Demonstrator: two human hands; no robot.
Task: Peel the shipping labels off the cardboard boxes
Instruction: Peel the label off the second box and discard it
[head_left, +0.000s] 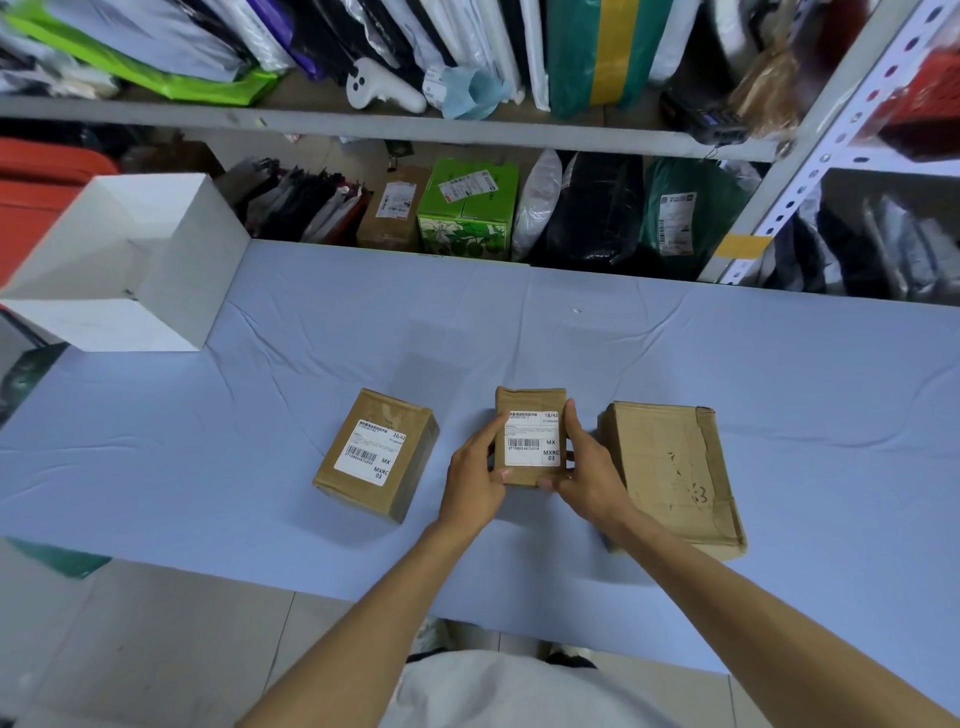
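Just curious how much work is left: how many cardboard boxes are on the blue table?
3. The left box lies labelled and untouched; the middle box is held by both hands; the right box shows no label on top.

A blue-covered table (675, 353) bears three cardboard boxes (376, 454) (530, 402) (675, 475) and an open white box (124, 265).

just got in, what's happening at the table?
A person holds the middle box with both hands, left hand and right hand at its sides. Its label is still fully stuck on. The left box also keeps its label. The right box shows no label on top. A white bin sits at the table's far left.
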